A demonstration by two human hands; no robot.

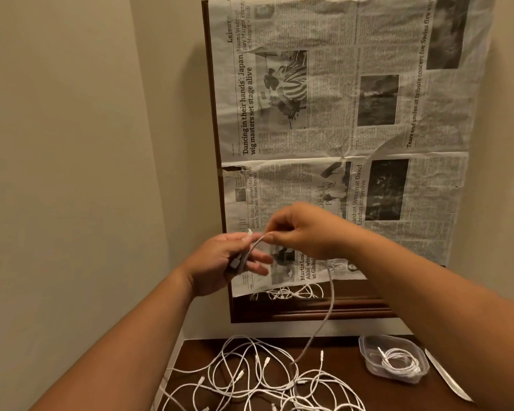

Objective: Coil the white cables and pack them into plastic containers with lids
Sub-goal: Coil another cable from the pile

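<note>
Left hand (220, 262) gripping coiled white cable (328, 307), right hand (306, 229) pinching its loop

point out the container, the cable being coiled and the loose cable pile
container (368, 367), head view, on its clear front-left wall
held cable (330, 298), head view, on the strand hanging below the right hand
cable pile (250, 378), head view, on a loop in the middle of the tangle on the table
</note>
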